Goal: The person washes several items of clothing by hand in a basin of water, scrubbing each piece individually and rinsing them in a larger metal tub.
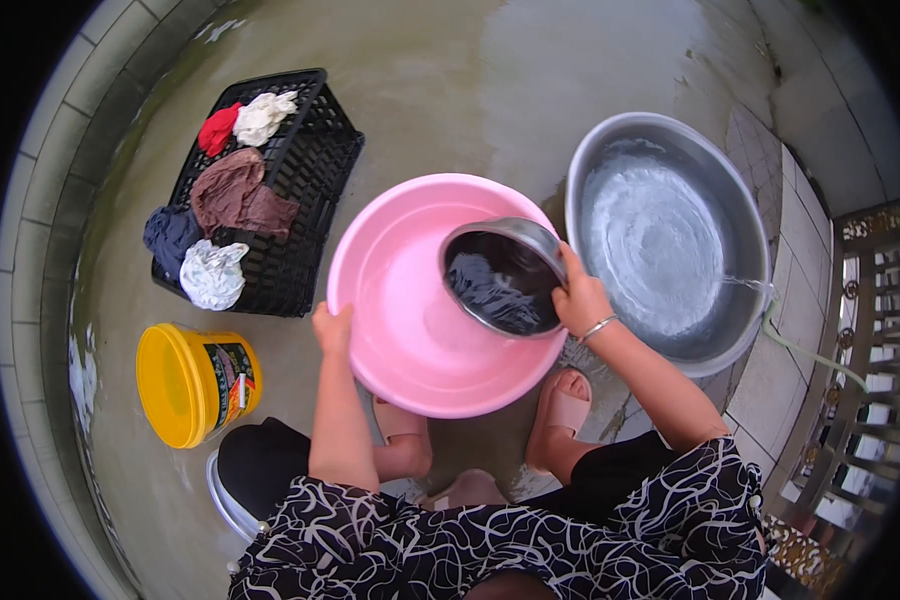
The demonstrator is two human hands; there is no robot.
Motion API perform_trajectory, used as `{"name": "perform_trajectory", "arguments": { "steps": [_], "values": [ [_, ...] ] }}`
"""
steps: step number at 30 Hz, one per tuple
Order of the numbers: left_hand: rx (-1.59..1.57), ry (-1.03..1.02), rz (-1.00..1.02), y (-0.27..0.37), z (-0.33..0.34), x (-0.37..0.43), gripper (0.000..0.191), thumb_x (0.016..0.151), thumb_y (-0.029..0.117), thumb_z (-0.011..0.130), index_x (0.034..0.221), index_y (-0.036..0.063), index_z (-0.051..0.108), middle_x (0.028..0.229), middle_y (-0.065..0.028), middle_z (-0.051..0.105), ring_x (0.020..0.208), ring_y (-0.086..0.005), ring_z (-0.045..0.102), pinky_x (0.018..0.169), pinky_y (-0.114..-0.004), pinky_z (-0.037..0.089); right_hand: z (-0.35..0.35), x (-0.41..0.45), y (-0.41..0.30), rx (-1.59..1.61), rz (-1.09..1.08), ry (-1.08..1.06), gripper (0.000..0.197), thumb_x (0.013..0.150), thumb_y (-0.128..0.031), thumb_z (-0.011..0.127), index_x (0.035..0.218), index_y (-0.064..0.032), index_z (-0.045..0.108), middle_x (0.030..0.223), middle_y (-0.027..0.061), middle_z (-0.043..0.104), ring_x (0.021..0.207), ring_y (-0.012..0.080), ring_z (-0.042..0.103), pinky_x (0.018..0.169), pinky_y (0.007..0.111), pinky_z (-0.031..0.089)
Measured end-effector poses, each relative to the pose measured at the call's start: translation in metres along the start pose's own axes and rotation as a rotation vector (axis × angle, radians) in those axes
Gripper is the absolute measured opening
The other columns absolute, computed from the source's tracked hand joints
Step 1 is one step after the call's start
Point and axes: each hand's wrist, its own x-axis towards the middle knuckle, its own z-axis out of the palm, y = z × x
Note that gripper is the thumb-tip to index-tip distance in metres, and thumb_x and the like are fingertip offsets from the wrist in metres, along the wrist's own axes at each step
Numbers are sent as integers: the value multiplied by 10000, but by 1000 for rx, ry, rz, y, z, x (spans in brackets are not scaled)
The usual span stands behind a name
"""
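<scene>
With its fingers over the left rim, my left hand (334, 328) grips a pink plastic basin (397, 300). My right hand (583, 294) holds a smaller metal bowl (529, 227) by its rim, tilted over the right part of the pink basin. The bowl's inside looks dark, with rippled reflections like water. At the right stands a large grey metal tub (667, 352) with water in it, and a thin stream runs into it from a pale green hose (817, 354).
Crumpled cloths, among them a brown one (232, 191), lie on a black plastic crate (330, 161) at the left. Below it a yellow bucket (172, 386) lies on its side. A tiled wall curves along the left; a metal railing (847, 390) stands at the right. The floor is wet.
</scene>
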Motion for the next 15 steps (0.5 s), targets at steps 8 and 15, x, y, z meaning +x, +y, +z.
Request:
{"name": "perform_trajectory", "arguments": {
  "steps": [8,15],
  "values": [
    [225,-3,22,40,5,4,275,623,162,596,834,-10,558,785,-141,600,705,-233,584,649,-311,446,-19,8,-5,-272,-614,574,533,661,14,484,1150,-192,428,970,178,511,552,262,554,454,306,458],
    [499,-12,-10,75,8,16,336,651,257,584,890,24,544,850,-141,591,790,-288,567,690,-357,433,-80,5,76,-50,-264,857,638,640,132,430,1221,-105,318,1115,136,468,990,274,484,768,329,423]
  ]
}}
